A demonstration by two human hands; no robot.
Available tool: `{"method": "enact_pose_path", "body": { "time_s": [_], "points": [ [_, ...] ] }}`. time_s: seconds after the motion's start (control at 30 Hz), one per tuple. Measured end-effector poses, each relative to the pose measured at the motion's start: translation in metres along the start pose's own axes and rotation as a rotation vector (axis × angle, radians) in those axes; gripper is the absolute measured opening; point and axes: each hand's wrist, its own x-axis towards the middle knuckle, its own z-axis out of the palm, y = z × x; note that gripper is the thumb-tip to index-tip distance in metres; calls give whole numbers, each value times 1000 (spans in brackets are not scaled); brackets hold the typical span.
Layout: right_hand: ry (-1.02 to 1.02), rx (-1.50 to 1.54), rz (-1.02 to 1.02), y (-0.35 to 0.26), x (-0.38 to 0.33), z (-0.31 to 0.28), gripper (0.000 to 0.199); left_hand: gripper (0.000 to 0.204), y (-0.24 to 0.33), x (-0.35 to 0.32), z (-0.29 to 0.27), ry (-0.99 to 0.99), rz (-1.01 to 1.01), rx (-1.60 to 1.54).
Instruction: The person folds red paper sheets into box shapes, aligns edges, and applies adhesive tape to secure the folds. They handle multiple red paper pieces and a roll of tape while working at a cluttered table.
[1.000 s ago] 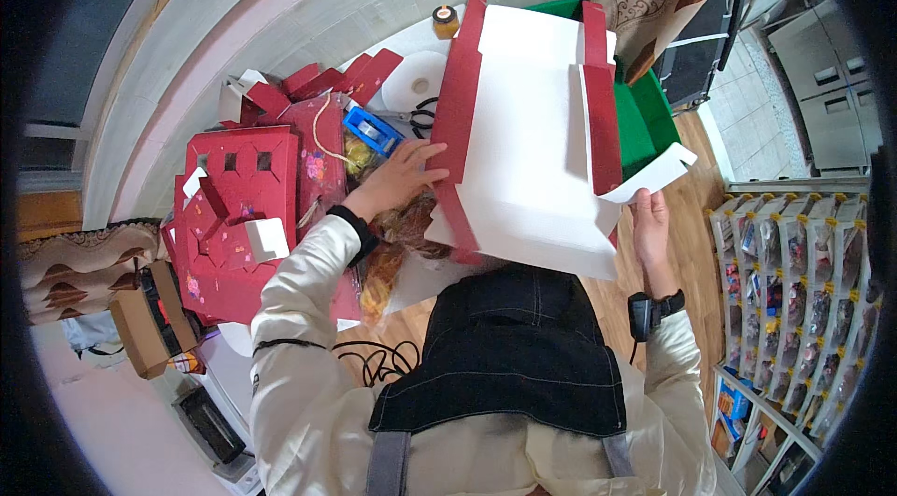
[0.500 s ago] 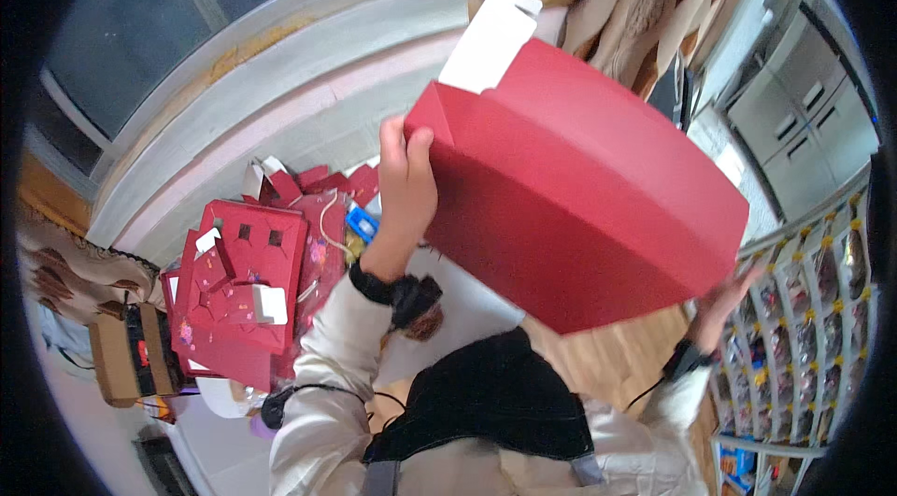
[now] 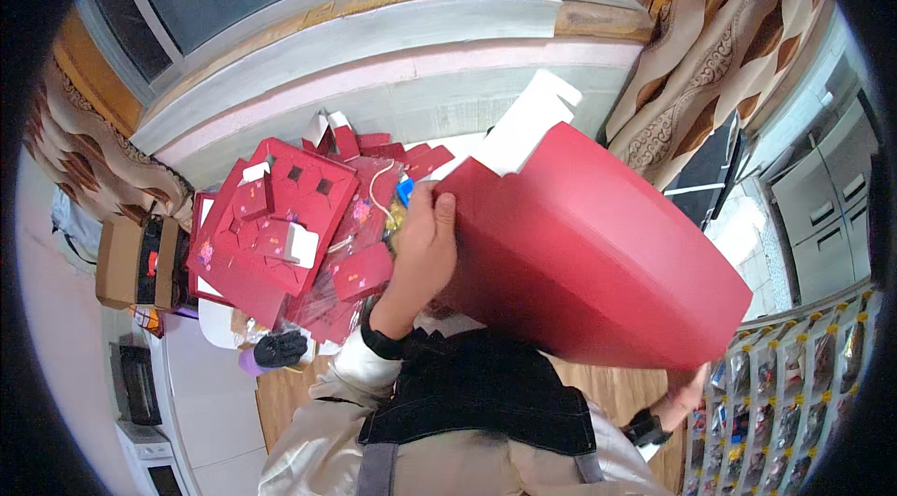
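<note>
A large red cardboard box (image 3: 598, 253) is held up in front of me, tilted down toward the right. Two white flaps (image 3: 528, 122) stick up from its far left side. My left hand (image 3: 425, 248) grips the box's left edge, with the thumb and fingers closed on it. At the lower right corner, my right hand (image 3: 687, 398) supports the box from below; its fingertips are partly hidden behind the cardboard.
Left on the table lies a red tray with square holes (image 3: 308, 188), with small red boxes (image 3: 363, 270) on and around it. Behind runs a window ledge (image 3: 374, 38). A rack of clear pockets (image 3: 775, 393) stands right, an open brown carton (image 3: 121, 253) left.
The box has come lower and shifted slightly right, both hands still on it. My view has turned, so more of the table with the red pieces shows.
</note>
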Motion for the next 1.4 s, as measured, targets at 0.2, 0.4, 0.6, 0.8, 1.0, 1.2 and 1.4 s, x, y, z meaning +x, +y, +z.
{"method": "enact_pose_path", "body": {
  "time_s": [0.2,0.4,0.6,0.8,1.0,1.2,1.4],
  "points": [
    [336,-232,34,16,61,78,63,61,-28,-20,-13,-282,93,-670],
    [546,-537,75,9,104,116,55,74,-78,-55,-12,-305,50,-663],
    [454,-461,80,-3,116,143,34,52,-45,-33,-33,-237,-226,-1051],
    [715,-182,142,-3,98,134,36,65,-38,-28,-59,-217,-334,-962],
    [265,-26,-1,0,74,136,59,61,-112,-76,-116,-492,-593,-745],
    [267,-126,99,38,27,159,91,30,-121,-80,-100,-454,-62,-587],
    [127,-328,81,29,24,166,87,30,-111,-78,-104,-605,-312,-570]
  ]
}}
